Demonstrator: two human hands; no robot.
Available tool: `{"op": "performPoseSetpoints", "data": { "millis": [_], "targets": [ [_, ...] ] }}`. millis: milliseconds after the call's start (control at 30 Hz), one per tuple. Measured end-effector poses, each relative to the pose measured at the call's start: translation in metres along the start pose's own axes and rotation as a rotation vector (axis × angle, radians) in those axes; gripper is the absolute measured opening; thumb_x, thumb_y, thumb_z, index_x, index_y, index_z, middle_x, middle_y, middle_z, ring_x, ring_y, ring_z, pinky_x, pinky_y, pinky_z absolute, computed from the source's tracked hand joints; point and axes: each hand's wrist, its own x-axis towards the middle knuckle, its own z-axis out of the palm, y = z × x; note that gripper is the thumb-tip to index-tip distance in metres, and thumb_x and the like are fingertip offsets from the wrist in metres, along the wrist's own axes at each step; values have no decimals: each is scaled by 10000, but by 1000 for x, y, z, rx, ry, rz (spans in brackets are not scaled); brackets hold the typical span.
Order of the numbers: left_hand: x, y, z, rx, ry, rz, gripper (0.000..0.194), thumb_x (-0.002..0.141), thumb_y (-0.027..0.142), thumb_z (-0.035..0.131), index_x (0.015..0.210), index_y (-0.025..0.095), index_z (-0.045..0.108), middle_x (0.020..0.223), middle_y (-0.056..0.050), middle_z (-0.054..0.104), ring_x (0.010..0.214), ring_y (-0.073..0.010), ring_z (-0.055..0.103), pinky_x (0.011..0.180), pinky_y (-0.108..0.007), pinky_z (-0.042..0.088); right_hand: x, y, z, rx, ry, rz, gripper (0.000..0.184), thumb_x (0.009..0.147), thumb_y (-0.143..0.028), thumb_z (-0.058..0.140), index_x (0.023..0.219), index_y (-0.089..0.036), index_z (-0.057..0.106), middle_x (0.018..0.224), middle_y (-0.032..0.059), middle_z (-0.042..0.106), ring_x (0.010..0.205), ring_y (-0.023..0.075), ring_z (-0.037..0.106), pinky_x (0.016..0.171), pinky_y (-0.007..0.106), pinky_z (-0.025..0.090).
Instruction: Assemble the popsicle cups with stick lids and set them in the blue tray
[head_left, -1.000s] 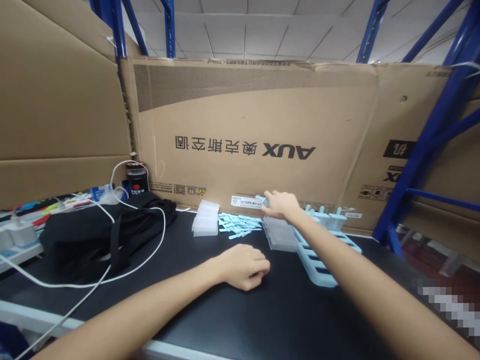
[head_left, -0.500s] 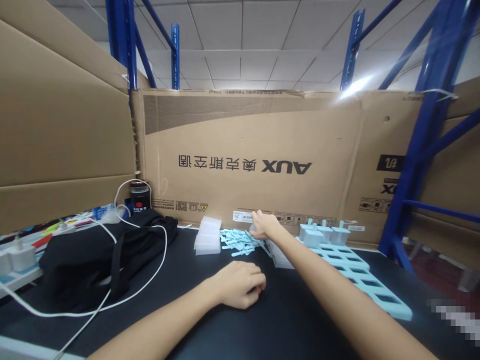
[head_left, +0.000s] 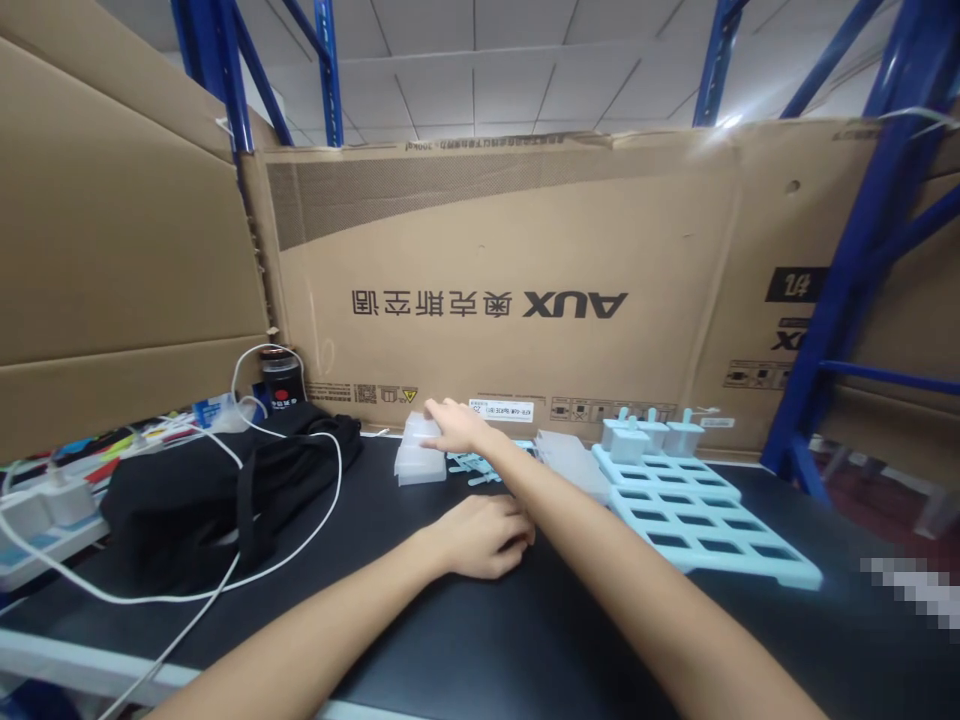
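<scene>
My right hand [head_left: 455,428] reaches over the translucent plastic molds [head_left: 420,465] at the back of the table, thumb and fingers apart. Its fingertips overlap the molds; I cannot tell whether they touch. Beneath its wrist lies a pile of light blue plastic sticks [head_left: 480,470], partly covered by the arm. Nearer to me, my left hand [head_left: 484,537] rests on the black table with fingers curled in, and no object shows in it. Right of my right forearm are more translucent molds [head_left: 570,465] and a light blue slotted rack [head_left: 705,520]. Several molds with blue stick lids [head_left: 626,440] stand upright at its back.
A black cloth bag [head_left: 180,500] with a white cable [head_left: 337,500] looped across it lies at the left. Behind it stand a dark jar [head_left: 282,380] and a power strip [head_left: 52,545]. A cardboard panel [head_left: 480,230] walls off the back; a blue rack post [head_left: 847,280] rises at right.
My right hand has moved left, from above the right-hand molds across the sticks to the left-hand molds. The light blue piece at its fingers earlier no longer shows. My left hand stays put.
</scene>
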Motion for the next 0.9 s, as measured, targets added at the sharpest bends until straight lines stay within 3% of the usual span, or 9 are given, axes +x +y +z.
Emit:
{"op": "performPoseSetpoints", "data": {
  "millis": [333,433,500,600,733,800,900],
  "targets": [
    [0,-5,3,5,-28,-18,249,890,259,494,1097,194,614,1146,-82,678,1072,-267,624,924,-356,497,21,1,41,53,71,23,390,822,-530,662,1060,-230,590,1120,79,645,1126,267,486,860,370,412],
    [0,-4,1,19,-41,-6,219,896,259,488,1068,208,614,1118,-63,677,1047,-240,627,909,-329,495,15,5,36,38,77,52,400,878,-574,558,1087,-241,633,1211,95,601,1144,275,463,893,399,405],
    [0,-2,-1,47,-49,-12,185,906,269,480,1024,215,612,1061,-47,673,983,-210,634,873,-302,496,0,18,19,7,150,68,412,920,-555,479,1139,-244,638,1236,108,575,1138,276,462,907,408,400],
    [1,0,-4,110,-39,-41,174,927,300,454,987,223,598,979,-29,654,906,-186,626,820,-287,490,-48,61,-21,-78,365,186,383,943,-443,419,1178,-218,621,1193,124,574,1112,277,468,921,407,390],
    [4,0,-6,159,-39,-76,183,941,312,425,940,221,585,937,-23,646,889,-180,617,789,-285,475,-160,151,-61,-224,596,550,441,856,-374,472,1218,-137,557,1190,168,556,1172,313,437,1002,453,327],
    [7,-2,-5,191,-37,-117,182,938,300,421,915,219,582,921,-23,646,868,-182,617,747,-289,467,-217,195,-62,-233,605,796,524,783,-391,531,1217,-97,537,1161,191,567,1182,340,442,1004,472,330],
    [15,-4,-2,232,-38,-144,173,924,291,428,885,218,579,891,-20,644,825,-185,615,685,-294,451,-277,240,-45,-145,463,1035,579,693,-431,617,1159,-90,576,1123,208,607,1162,365,498,953,453,395]
  ]
}}
